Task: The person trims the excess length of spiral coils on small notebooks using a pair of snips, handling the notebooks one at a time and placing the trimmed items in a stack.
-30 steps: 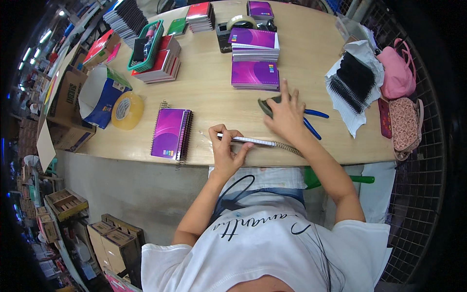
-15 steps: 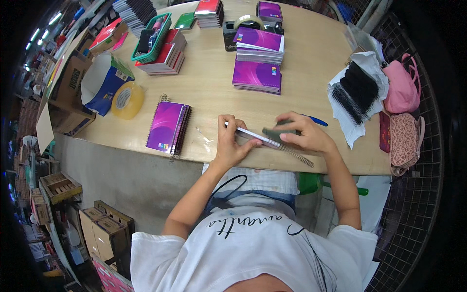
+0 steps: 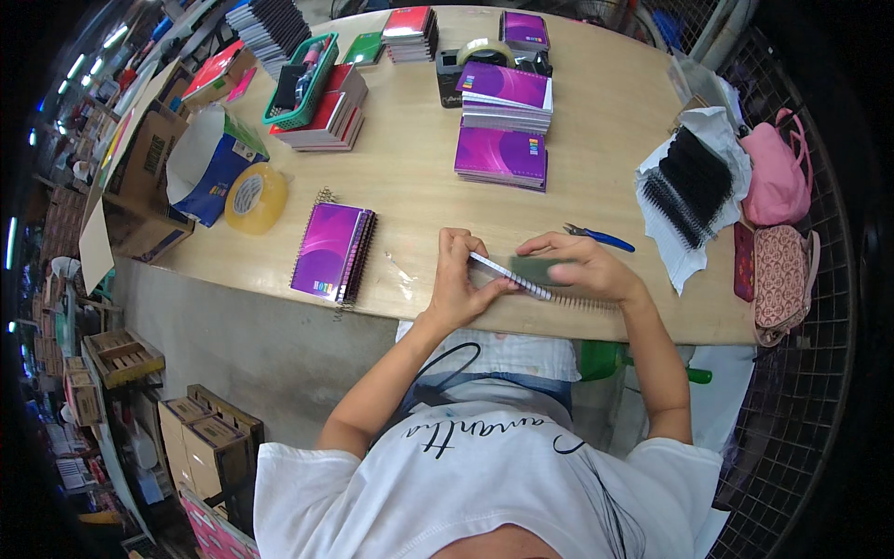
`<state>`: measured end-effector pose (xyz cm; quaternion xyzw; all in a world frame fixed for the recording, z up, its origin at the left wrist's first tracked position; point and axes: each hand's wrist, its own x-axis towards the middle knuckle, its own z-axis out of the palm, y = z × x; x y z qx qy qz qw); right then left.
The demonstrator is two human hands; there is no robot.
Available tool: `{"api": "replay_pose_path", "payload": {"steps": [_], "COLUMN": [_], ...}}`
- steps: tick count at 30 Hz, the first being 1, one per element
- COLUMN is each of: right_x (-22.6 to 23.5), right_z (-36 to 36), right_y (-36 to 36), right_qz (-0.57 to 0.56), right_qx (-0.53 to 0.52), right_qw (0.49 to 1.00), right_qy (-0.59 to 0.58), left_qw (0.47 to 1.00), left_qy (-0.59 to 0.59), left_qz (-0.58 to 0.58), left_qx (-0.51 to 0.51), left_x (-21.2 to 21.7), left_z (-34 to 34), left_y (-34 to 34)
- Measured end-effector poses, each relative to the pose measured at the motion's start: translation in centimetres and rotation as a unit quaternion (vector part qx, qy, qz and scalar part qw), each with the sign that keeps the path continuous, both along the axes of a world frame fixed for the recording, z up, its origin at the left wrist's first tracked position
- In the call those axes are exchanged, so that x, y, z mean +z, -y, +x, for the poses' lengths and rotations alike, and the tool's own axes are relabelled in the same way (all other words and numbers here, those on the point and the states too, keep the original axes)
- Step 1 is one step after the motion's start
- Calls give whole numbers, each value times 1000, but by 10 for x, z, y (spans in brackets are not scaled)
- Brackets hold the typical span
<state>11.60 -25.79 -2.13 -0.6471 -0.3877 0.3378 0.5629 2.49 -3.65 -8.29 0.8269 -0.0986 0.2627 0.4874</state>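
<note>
A notebook (image 3: 492, 265) is clamped in the left grip (image 3: 456, 289); right of it, a green piece (image 3: 533, 270) is pinched by the right grip (image 3: 598, 267).

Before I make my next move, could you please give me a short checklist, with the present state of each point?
1. Left hand grips the notebook: ok, pinched between thumb and fingers.
2. Right hand has the dark green pad: ok, though the pad looks blurred.
3. Spiral coil ends level with the notebook: not ok, a length sticks out past its right end.
4. Blue-handled pliers uncovered: ok, they lie on the table beyond the right hand.
5. Coil passes through every hole: cannot tell, too small to see.
</note>
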Motion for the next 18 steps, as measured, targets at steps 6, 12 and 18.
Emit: {"api": "replay_pose_path", "payload": {"steps": [6,12,18], "right_x": [0,-7,-4], "right_z": [2,8,1], "right_y": [-10,-8,-11], "right_qz": [-64,-30,-23], "right_qx": [-78,-56,-24], "right_qw": [987,998,999], "right_qy": [125,25,9], "left_qw": [1000,938,936], "left_qy": [-6,-116,-144], "left_qz": [0,-302,-300], "left_qx": [-5,-124,-118], "left_x": [1,-8,-10], "left_z": [1,-3,-1], "left_y": [1,-23,-28]}}
